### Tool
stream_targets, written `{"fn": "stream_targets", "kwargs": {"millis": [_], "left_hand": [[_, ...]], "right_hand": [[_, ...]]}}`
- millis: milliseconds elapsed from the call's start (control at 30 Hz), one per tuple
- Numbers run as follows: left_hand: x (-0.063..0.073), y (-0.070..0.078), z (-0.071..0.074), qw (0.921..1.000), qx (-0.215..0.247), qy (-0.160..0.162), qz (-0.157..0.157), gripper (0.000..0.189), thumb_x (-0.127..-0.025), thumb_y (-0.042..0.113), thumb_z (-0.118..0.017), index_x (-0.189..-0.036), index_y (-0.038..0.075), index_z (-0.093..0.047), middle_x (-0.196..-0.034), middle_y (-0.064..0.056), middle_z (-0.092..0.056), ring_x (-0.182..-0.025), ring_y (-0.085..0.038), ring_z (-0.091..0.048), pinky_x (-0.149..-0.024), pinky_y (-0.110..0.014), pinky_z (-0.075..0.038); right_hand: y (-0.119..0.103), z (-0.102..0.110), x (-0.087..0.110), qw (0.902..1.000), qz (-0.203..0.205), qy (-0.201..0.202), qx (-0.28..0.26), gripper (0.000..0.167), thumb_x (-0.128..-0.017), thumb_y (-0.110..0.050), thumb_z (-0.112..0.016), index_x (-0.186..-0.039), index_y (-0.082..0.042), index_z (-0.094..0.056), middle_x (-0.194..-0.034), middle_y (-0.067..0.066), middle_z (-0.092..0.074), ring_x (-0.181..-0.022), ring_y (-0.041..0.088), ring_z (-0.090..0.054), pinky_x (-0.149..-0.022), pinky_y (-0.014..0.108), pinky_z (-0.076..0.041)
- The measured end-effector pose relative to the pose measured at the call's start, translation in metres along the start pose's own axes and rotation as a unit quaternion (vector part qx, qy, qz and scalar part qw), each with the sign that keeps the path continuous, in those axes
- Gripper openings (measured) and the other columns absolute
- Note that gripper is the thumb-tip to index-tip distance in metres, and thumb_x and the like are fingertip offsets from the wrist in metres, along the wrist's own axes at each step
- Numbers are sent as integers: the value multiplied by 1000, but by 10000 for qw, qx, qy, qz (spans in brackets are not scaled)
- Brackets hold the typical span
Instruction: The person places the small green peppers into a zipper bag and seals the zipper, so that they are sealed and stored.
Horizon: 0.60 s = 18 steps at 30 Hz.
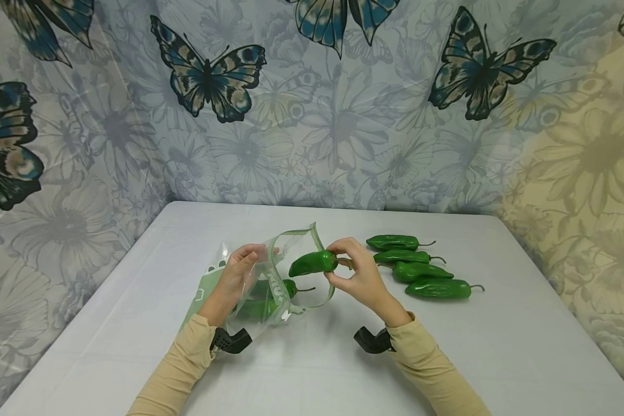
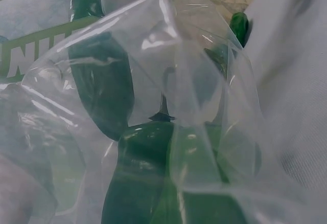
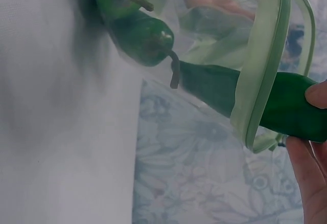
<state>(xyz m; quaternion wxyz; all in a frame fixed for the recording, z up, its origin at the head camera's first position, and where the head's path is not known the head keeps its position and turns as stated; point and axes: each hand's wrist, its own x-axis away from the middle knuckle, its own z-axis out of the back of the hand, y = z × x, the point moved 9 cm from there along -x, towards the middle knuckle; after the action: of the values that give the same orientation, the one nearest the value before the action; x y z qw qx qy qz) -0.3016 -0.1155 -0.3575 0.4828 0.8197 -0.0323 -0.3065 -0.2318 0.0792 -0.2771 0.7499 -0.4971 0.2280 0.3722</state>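
Note:
My right hand (image 1: 361,274) pinches a green chili pepper (image 1: 312,263) near its stem end. In the right wrist view this pepper (image 3: 291,106) passes through the green-edged mouth of a clear plastic bag (image 3: 260,75), tip inside. With my left hand (image 1: 239,274) I grip the bag (image 1: 286,240) at its side, holding the mouth wide. Two green peppers (image 3: 145,37) with brown stems lie inside the bag, seen through the plastic; in the left wrist view the peppers (image 2: 143,168) fill the lower middle. Part of my left hand is hidden behind plastic.
Several more green peppers (image 1: 437,288) lie in a slanting row on the white table (image 1: 509,346), right of my right hand. The bag's printed green part (image 1: 205,289) spreads out left of my left hand. A butterfly-patterned wall covering (image 1: 343,144) stands behind the table.

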Motion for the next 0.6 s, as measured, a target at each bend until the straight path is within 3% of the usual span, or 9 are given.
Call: {"fn": "stream_targets", "kwargs": {"millis": [467, 600], "left_hand": [[0, -1, 1, 10000, 53, 12, 3, 16, -82, 31, -63, -95, 23, -69, -95, 3, -66, -102, -15, -53, -99, -50, -3], [0, 0, 1, 10000, 47, 53, -21, 17, -81, 31, -64, -95, 23, -69, -93, 4, -66, -101, -15, -53, -99, -47, -6]], "right_hand": [[-2, -4, 0, 9998, 134, -118, 56, 39, -65, 21, -67, -99, 11, -51, -95, 22, -50, -87, 31, -52, -71, 34, -50], [-1, -6, 0, 9997, 171, -167, 55, 41, -64, 23, -67, -100, 12, -51, -96, 23, -51, -87, 33, -52, -72, 34, -50]]}}
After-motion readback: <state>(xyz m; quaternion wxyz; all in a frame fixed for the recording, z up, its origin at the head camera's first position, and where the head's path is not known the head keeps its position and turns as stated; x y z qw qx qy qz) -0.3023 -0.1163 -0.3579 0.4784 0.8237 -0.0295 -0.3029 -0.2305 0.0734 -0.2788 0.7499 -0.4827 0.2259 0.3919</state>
